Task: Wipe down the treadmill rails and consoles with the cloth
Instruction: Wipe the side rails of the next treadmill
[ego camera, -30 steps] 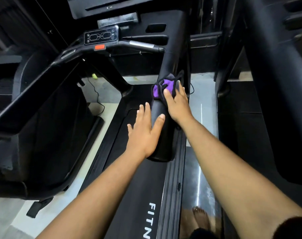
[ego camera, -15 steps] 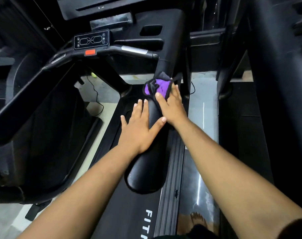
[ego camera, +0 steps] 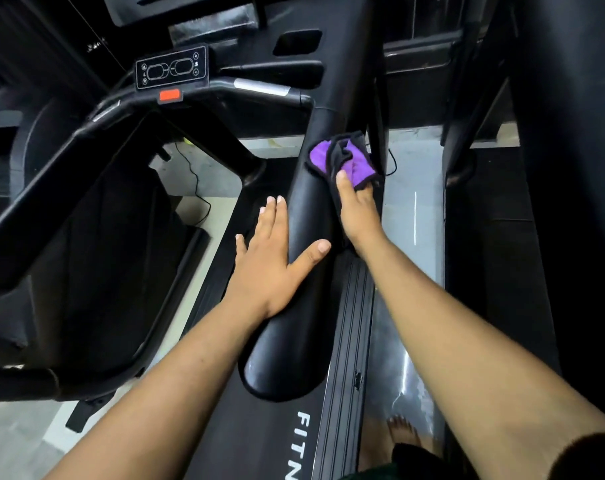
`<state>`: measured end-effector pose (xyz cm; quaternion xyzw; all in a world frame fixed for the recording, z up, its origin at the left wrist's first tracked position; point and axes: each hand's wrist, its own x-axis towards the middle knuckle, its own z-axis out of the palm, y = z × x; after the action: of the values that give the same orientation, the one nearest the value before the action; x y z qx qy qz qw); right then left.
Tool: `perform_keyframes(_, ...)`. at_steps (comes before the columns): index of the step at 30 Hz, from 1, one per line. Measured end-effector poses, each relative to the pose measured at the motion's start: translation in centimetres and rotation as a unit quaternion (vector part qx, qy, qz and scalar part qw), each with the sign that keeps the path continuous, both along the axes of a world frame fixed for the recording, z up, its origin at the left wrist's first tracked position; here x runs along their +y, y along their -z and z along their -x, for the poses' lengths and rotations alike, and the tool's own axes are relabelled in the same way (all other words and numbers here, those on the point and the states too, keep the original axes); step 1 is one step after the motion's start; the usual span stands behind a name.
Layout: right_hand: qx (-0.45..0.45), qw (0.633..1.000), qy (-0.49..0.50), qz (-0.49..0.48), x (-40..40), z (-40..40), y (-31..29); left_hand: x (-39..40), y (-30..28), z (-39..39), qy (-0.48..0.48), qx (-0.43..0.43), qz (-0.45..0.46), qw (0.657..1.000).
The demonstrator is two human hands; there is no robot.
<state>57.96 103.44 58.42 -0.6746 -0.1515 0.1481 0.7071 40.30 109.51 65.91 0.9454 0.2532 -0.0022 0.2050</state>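
Observation:
A thick black padded rail (ego camera: 304, 209) of the treadmill runs from the console down toward me. My right hand (ego camera: 358, 211) holds a purple and black cloth (ego camera: 342, 157) against the rail's right side, fingers wrapped into the fabric. My left hand (ego camera: 270, 258) lies flat on the rail's left side, fingers straight and thumb spread across the top. The console's small control panel (ego camera: 171, 69) with a red stop button (ego camera: 169, 95) sits at the upper left.
The black belt deck (ego camera: 259, 445) with white lettering lies below the rail. A second treadmill's rail (ego camera: 52, 188) crosses the left side, another machine's frame (ego camera: 553, 168) stands at the right. A glossy floor strip (ego camera: 412, 220) runs between them, with a bare foot (ego camera: 403, 431) on it.
The view has moved closer along the rail. My right hand and the cloth have shifted round to the rail's right side. My left hand stays flat on the rail.

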Motion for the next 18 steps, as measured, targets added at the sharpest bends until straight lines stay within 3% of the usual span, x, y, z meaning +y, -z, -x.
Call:
perform_keyframes(6,-0.055,0.996,-0.064,-0.036,-5.8,13.7,3.6,0.2,0.0,0.0,-0.002,-0.020,0.020,1.000)
perform_keyframes(8,-0.033,0.997,-0.056,-0.031,-5.7,12.6,3.3,0.0,-0.2,0.1,-0.001,-0.019,0.021,1.000)
perform_keyframes(12,0.096,0.995,0.012,-0.030,-3.3,8.6,1.6,-0.5,-0.6,0.8,-0.014,-0.038,0.026,0.999)
perform_keyframes(14,0.066,0.998,0.000,-0.022,-4.2,10.5,1.1,-0.6,-0.5,1.2,-0.025,-0.059,0.041,0.997)
perform_keyframes(18,-0.075,0.996,-0.035,-0.040,-8.7,22.3,1.8,-1.0,-0.1,3.6,-0.019,-0.054,0.092,0.994)
